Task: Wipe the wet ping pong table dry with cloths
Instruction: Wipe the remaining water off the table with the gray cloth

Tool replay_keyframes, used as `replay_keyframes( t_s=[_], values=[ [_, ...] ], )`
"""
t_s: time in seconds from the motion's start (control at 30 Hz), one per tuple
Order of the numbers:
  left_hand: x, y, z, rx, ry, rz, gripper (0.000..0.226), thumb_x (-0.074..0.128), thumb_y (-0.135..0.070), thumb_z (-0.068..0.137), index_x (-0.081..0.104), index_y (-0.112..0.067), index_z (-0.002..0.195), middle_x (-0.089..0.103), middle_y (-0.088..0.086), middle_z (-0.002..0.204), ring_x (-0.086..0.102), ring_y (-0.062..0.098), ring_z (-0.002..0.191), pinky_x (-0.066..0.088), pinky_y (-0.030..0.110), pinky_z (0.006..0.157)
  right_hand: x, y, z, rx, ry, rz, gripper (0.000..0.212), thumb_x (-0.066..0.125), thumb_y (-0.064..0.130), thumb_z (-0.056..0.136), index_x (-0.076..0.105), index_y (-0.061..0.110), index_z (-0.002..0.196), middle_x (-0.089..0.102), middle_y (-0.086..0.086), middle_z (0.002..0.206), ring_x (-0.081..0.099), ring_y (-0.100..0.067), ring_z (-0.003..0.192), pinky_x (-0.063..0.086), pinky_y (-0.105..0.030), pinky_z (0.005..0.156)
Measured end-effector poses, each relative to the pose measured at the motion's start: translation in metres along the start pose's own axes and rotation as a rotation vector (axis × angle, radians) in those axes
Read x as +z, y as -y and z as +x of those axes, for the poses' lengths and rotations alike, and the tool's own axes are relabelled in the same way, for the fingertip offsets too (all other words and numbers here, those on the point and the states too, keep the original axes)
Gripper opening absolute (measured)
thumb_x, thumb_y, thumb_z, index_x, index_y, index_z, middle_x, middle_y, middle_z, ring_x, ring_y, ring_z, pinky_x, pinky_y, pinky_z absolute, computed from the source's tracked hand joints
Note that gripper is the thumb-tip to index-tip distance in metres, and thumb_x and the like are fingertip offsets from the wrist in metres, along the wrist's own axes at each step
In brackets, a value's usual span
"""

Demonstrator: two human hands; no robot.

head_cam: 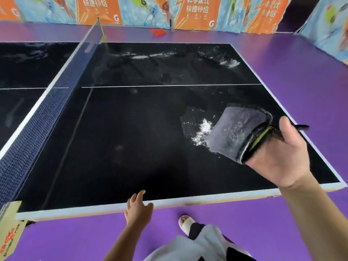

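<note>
Cloth [237, 133], grey and folded into a thick pad, sat in the right hand [278, 157], whose grip was curled round the near end, thumb raised above it and a dark strap with a green stripe running under the fingers. Its free end hung out ahead of the grip over the bench [131, 147]; whether it touched the surface could not be told. Just beyond and left of that end lay a bright patch of water [202, 131], and far ahead of the grip more wet streaks [150, 56] glinted near the far edge. Well to the left of the grip ran the net [43, 113].

The left hand [138, 208] was spread and relaxed, holding nothing, fingertips at the bench's near rim.

Judging by its plush look, the cloth would be soft, limp and light, heavier once soaked, and likely to bunch. Holding it flat under the palm, rather than by one end, would probably press more of it onto the slick black top.
</note>
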State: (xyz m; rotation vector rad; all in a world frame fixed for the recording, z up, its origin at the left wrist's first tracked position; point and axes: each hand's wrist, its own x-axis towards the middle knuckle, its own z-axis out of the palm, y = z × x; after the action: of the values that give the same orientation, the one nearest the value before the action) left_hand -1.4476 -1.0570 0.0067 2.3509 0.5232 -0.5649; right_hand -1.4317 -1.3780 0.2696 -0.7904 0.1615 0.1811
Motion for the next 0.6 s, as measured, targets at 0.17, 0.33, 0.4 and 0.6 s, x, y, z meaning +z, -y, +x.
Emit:
replay_keyframes(
  t_s=[0.17,0.33,0.4,0.6],
  values=[
    [0.0,-0.036,0.016,-0.028,-0.064,-0.063,0.063,0.059,-0.018,0.089,0.042,-0.023,0.15,0.04,0.005,0.156,0.028,0.027,0.146,0.026,0.044,0.118,-0.044,-0.027,0.051,0.099,0.078,0.027,0.088,0.062,0.065,0.083,0.039,0.016,0.153,0.032,-0.015,0.16,0.029,-0.041,0.147,0.015,-0.07,0.116],
    [0.005,-0.068,0.029,-0.083,-0.091,-0.079,0.062,0.062,-0.016,0.09,0.045,-0.026,0.148,0.042,0.002,0.154,0.032,0.024,0.144,0.03,0.046,0.116,-0.087,-0.044,0.113,0.187,-0.144,0.161,0.061,0.053,0.05,0.098,0.05,0.012,0.145,0.051,-0.015,0.148,0.05,-0.035,0.136,0.032,-0.057,0.116],
    [0.008,-0.08,0.037,-0.102,-0.106,-0.071,0.061,0.063,-0.017,0.09,0.045,-0.028,0.147,0.043,0.001,0.154,0.033,0.024,0.144,0.03,0.046,0.116,-0.103,-0.037,0.141,0.209,-0.2,0.141,0.051,0.052,0.041,0.1,0.055,0.011,0.141,0.059,-0.014,0.141,0.057,-0.033,0.129,0.036,-0.054,0.114],
    [0.008,-0.132,0.075,-0.129,-0.124,0.055,0.06,0.061,-0.028,0.095,0.039,-0.03,0.151,0.032,0.001,0.161,0.021,0.022,0.151,0.023,0.045,0.12,-0.154,0.015,0.259,0.117,-0.559,-0.255,0.031,0.063,0.028,0.097,0.063,0.016,0.126,0.067,0.0,0.125,0.06,-0.024,0.121,0.043,-0.042,0.108]
  ],
)
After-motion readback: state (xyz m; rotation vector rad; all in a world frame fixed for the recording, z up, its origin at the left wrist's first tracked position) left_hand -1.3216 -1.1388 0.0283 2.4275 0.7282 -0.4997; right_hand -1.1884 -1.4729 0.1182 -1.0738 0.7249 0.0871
